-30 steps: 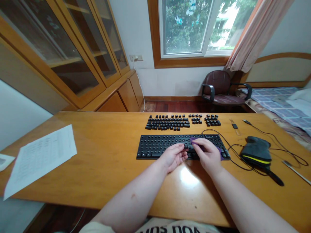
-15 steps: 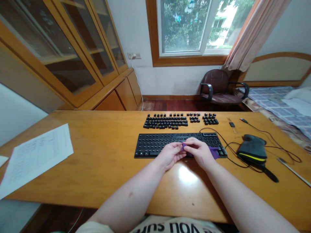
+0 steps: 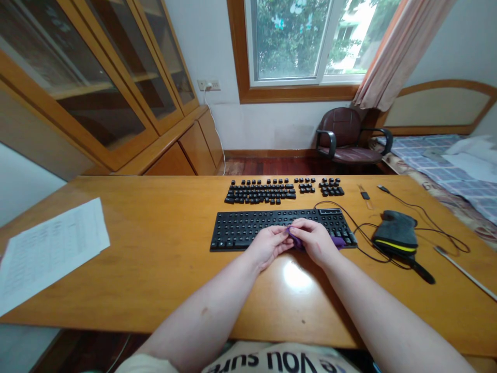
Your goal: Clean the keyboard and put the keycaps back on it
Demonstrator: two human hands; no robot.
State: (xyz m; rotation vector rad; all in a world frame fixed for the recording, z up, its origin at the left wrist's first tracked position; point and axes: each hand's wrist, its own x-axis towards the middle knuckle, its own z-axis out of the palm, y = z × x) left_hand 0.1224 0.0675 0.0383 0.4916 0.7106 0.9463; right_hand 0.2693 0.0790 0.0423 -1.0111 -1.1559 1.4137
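A purple cloth (image 3: 339,242) is bunched between my two hands, its loose end reaching right over the keyboard. My left hand (image 3: 268,246) pinches an edge of it with thumb and fingertips. My right hand (image 3: 315,241) is closed on the same cloth, fingertips meeting those of the left. Whether something small is inside the fold cannot be seen. Under both hands lies a black keyboard (image 3: 240,228) with its keycaps off and the switches bare. Behind it the loose black keycaps (image 3: 264,192) are set out in rows like a keyboard layout.
On the right are a grey pouch with a yellow stripe (image 3: 396,233), black cables (image 3: 430,212), a small wire-looped tool (image 3: 365,195) and a thin white stick (image 3: 466,272). Paper sheets (image 3: 58,248) lie at the left of the wooden desk (image 3: 155,259). Beyond stands a chair (image 3: 344,132).
The view has shifted slightly, moving the scene a little left. My hands stay together over the keyboard, and the purple cloth between the fingertips has changed shape a little.
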